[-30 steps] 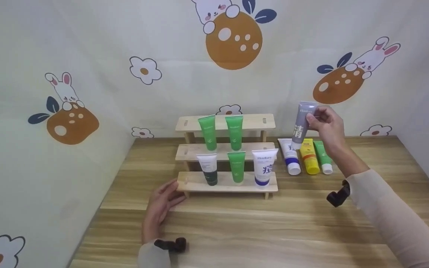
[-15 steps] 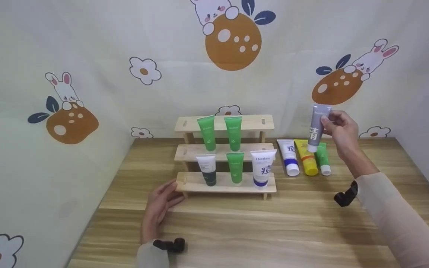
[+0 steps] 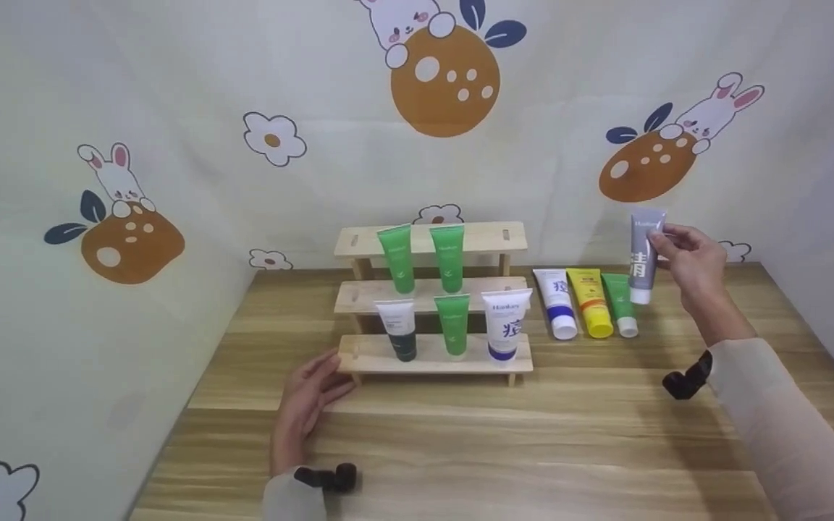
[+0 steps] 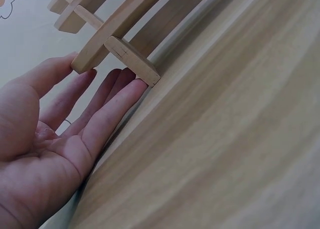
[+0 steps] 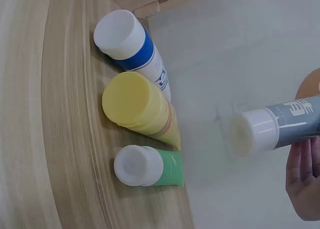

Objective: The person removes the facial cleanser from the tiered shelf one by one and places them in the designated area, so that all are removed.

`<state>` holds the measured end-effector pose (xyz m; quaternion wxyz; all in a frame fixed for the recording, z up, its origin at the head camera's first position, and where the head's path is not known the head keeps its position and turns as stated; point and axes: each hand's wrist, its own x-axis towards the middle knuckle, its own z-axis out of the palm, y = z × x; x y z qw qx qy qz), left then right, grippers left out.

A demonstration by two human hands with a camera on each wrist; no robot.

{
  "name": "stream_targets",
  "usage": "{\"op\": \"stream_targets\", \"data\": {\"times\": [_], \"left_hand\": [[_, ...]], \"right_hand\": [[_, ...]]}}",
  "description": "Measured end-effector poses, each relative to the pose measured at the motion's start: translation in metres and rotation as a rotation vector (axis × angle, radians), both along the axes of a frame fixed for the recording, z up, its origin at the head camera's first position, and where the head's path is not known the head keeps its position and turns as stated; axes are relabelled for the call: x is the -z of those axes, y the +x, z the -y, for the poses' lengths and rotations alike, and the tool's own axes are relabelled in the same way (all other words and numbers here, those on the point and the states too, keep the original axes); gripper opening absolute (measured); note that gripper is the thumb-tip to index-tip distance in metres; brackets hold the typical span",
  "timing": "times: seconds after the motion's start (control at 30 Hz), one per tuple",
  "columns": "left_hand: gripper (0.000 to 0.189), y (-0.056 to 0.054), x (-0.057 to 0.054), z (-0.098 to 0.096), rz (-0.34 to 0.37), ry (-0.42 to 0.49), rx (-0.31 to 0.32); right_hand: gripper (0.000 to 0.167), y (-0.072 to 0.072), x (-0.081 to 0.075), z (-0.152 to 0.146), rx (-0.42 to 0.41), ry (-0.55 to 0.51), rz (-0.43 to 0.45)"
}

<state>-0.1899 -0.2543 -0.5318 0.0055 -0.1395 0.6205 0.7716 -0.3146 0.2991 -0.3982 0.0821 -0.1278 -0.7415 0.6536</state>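
My right hand [image 3: 699,266] pinches a grey squeeze tube [image 3: 643,260] between thumb and fingers. The tube hangs cap down above the table, beside a small green tube [image 3: 620,302]. That green tube lies in a row with a yellow tube [image 3: 591,300] and a white tube with a blue band [image 3: 556,300]. In the right wrist view the grey tube's white cap [image 5: 257,131] points toward the row. My left hand [image 3: 308,394] touches the left end of the lowest tier of a wooden display rack [image 3: 352,354]. In the left wrist view its fairly straight fingers [image 4: 115,109] reach the rack's leg.
On the rack's bottom tier stand a white-and-dark-green tube [image 3: 399,329], a green tube [image 3: 453,324] and a white tube [image 3: 505,325]. Two green tubes [image 3: 397,259] stand on the middle tier. A patterned cloth [image 3: 316,195] hangs behind the wooden table [image 3: 431,449].
My right hand has carried the grey tube to the right and slightly down, from over the white tube to the right side of the row. My left hand stays at the rack.
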Motion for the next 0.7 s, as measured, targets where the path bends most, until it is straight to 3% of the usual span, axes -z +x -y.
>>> {"op": "stream_targets", "data": {"times": [0.13, 0.3, 0.57, 0.7], "left_hand": [[0.051, 0.001, -0.001, 0.0, -0.014, 0.014, -0.016], [0.052, 0.001, -0.002, 0.0, -0.019, 0.01, -0.024], [0.052, 0.001, -0.002, 0.002, -0.014, 0.011, -0.027], [0.052, 0.003, -0.002, 0.004, -0.014, 0.005, -0.034]], "right_hand": [[0.045, -0.004, 0.003, -0.005, 0.02, -0.065, 0.006], [0.067, -0.009, 0.01, -0.011, 0.02, -0.057, 0.097], [0.075, -0.018, 0.032, -0.023, -0.032, 0.08, 0.202], [0.076, -0.02, 0.046, -0.025, -0.041, 0.089, 0.257]]}}
